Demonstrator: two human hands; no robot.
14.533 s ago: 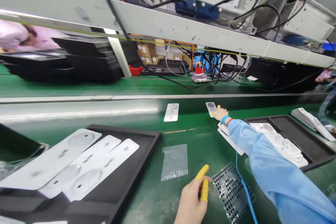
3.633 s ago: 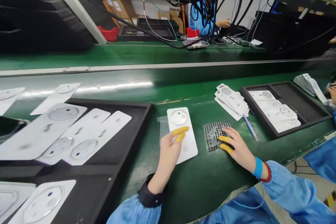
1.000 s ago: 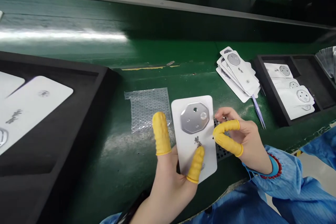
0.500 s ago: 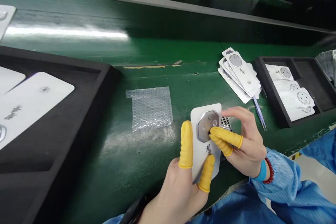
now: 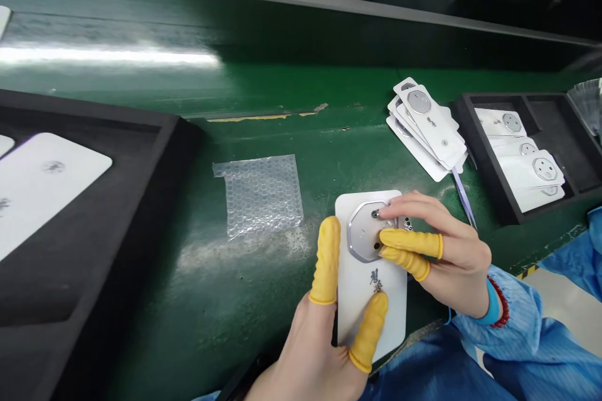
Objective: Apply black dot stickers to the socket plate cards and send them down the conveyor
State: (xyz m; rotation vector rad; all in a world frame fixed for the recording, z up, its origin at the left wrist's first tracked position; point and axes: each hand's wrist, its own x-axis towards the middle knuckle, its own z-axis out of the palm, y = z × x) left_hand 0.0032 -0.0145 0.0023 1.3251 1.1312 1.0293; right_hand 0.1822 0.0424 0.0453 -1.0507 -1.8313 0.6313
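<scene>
A white phone back cover (image 5: 355, 319) stands tilted at the table's near edge, dark characters printed under its octagonal silver camera plate (image 5: 361, 235). My left hand (image 5: 324, 332) grips the cover from the lower left, yellow finger cots on the thumb and a finger; the thumb presses its face. On the plate, my right hand (image 5: 442, 244) brings two cotted fingertips together beside a small dark hole; whatever they pinch is too small to make out. Another bare fingertip touches near the upper hole. A perforated metal piece (image 5: 407, 223) peeks out behind the cover, mostly hidden by my right hand.
Bubble wrap (image 5: 263, 197) lies flat on the green table. Beyond my right hand are a stack of white covers (image 5: 439, 131), purple tweezers (image 5: 463, 197) and a black tray (image 5: 512, 213) holding covers. A larger black tray (image 5: 155, 156) with covers stands at left.
The cover has come slightly nearer and its plate faces me more. My right hand's bare finger has moved from the cover's edge onto the plate near the upper hole. The view has shifted slightly.
</scene>
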